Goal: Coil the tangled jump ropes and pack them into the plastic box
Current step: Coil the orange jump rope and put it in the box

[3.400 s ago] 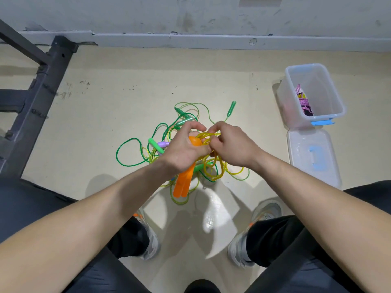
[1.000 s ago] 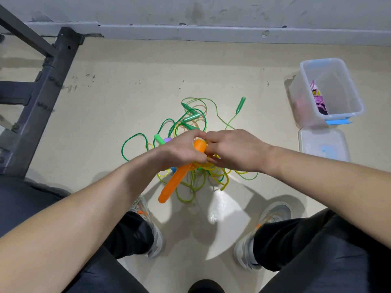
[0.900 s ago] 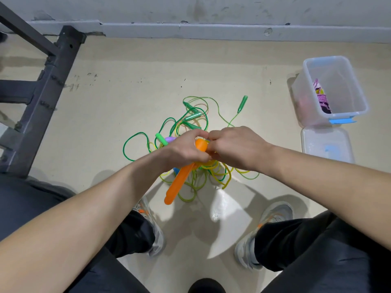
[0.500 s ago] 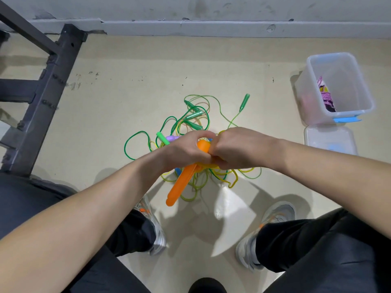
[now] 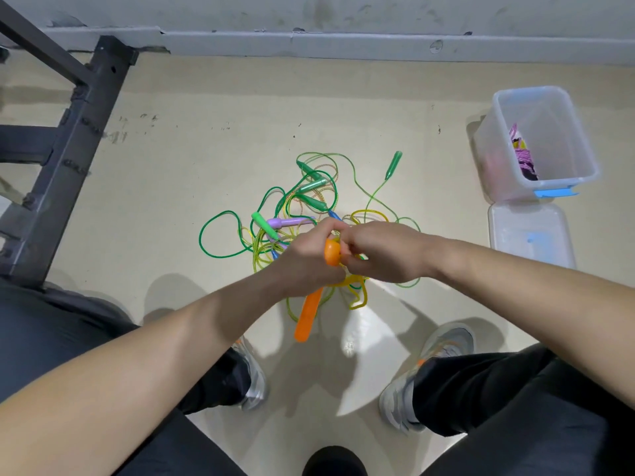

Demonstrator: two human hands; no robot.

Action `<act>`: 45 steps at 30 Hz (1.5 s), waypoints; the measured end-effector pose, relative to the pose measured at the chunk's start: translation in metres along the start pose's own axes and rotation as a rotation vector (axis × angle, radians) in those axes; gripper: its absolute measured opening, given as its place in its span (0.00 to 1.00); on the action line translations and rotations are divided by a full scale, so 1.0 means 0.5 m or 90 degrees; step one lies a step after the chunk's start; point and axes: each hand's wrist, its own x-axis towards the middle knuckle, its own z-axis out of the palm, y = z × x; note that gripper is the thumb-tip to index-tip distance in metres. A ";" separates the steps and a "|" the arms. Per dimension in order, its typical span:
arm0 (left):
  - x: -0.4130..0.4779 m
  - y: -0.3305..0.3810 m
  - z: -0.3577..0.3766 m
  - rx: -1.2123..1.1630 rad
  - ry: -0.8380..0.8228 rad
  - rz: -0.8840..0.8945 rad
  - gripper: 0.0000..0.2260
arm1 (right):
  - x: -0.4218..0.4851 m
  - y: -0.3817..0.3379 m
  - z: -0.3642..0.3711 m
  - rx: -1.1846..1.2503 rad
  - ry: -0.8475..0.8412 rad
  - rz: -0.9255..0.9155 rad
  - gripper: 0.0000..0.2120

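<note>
My left hand (image 5: 305, 266) grips the orange handle (image 5: 307, 317), whose lower end hangs out below my fist above the floor. My right hand (image 5: 381, 252) is pressed up against the left, fingers curled and pinching the yellow cord (image 5: 357, 293) at the handle's top; loops of it dangle under both hands. The tangle (image 5: 299, 201) of green and yellow ropes lies on the floor just beyond, with a purple handle (image 5: 285, 222) in it. The box (image 5: 546, 182) stands open well to the right, its lid (image 5: 529, 235) just in front. A purple bundle (image 5: 524, 159) lies inside; any print on it is too small to read.
</note>
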 end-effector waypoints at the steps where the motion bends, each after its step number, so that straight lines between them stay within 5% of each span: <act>1: 0.003 -0.001 -0.003 -0.008 0.010 -0.014 0.24 | 0.000 -0.008 -0.001 -0.106 0.016 -0.002 0.08; 4: 0.007 0.002 -0.006 -0.020 0.013 -0.031 0.22 | 0.004 -0.024 -0.021 -0.220 0.024 0.000 0.10; 8: 0.004 0.006 0.014 -0.018 0.009 -0.054 0.24 | 0.009 -0.038 -0.034 -0.217 -0.052 0.061 0.16; 13: 0.003 0.001 0.016 -0.019 0.038 -0.057 0.23 | 0.012 -0.037 -0.031 -0.196 0.000 0.077 0.19; 19: 0.010 0.006 0.006 -0.021 0.062 -0.027 0.20 | 0.010 -0.023 -0.023 -0.242 0.059 0.000 0.11; 26: 0.001 -0.027 0.039 0.124 0.044 0.068 0.19 | 0.015 -0.002 0.027 0.017 -0.064 0.015 0.10; 31: 0.007 -0.045 0.026 0.358 0.142 0.249 0.21 | 0.028 0.007 0.023 0.212 -0.080 0.092 0.15; 35: 0.014 -0.045 0.013 0.371 0.217 0.345 0.18 | 0.021 0.011 0.038 0.483 -0.062 0.148 0.16; 42: 0.020 -0.036 -0.004 0.235 0.202 0.242 0.17 | 0.028 0.027 0.039 0.617 0.002 0.120 0.10; 45: 0.030 -0.030 -0.020 0.192 0.189 0.206 0.18 | 0.032 0.027 0.038 0.637 0.109 0.150 0.12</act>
